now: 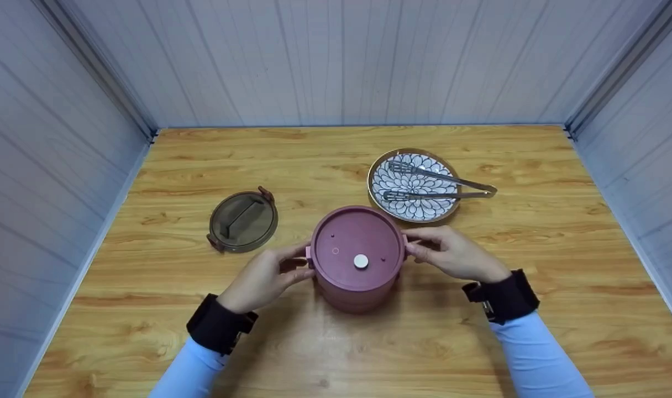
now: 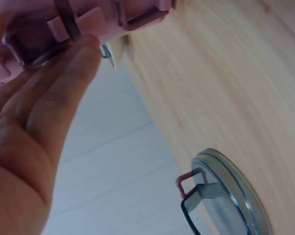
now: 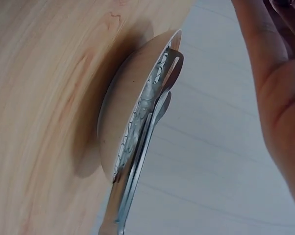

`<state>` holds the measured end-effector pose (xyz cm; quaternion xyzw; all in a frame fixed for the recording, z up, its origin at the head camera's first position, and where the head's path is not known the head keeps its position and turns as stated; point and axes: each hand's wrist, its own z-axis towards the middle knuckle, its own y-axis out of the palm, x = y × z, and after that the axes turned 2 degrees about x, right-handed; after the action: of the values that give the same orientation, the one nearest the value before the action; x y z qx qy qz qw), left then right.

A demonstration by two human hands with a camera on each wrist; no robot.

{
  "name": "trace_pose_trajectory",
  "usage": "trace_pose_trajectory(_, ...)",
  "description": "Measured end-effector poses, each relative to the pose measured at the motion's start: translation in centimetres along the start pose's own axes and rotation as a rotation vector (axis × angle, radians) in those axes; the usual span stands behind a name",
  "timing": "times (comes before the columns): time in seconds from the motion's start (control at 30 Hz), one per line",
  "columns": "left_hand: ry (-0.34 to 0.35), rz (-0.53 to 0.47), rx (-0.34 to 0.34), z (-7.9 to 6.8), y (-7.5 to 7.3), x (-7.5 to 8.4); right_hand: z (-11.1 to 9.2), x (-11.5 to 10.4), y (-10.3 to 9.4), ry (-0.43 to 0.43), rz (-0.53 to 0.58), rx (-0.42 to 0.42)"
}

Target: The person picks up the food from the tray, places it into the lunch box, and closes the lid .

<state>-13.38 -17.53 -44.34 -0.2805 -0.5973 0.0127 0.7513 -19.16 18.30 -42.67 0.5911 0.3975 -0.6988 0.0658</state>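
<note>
A plum-coloured round canister (image 1: 353, 298) stands upright on the table between both hands. Its flat lid (image 1: 363, 232) is in place, with a small white knob (image 1: 361, 261) on top and latches at the sides. My left hand (image 1: 267, 276) holds the canister's left side, fingers and thumb at the latch (image 1: 309, 254). On the opposite side, my right hand (image 1: 455, 254) pinches around the right latch. Close up in the left wrist view, the fingers (image 2: 64, 93) lie against the canister's clips. The right wrist view cuts off most of the right hand (image 3: 280, 93).
Behind the canister to the right, a petal-patterned plate (image 1: 419, 213) carries metal tongs (image 1: 468, 194), their joined end jutting past the rim. A smoky clear lid (image 1: 245, 235) with a raised handle and reddish clips lies to the left. Pale panel walls (image 1: 341, 66) enclose the wooden table (image 1: 325, 354).
</note>
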Motion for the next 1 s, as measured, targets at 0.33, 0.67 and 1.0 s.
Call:
trace_pose_trajectory(0.33, -0.032, -0.046, 0.051, -0.3, 0.2, -0.4, 0.0, 1.1, 0.0, -0.005, 0.007, 0.070)
trace_pose_trajectory(0.67, -0.086, 0.068, 0.023, -1.0, -0.8, -0.7, -0.6, 2.3, -0.5, 0.068, 0.094, 0.079)
trace_pose_trajectory(1.0, -0.165, 0.157, 0.022, -1.7, -0.3, -1.8, -0.2, 3.9, -0.3, 0.186, 0.141, -0.014)
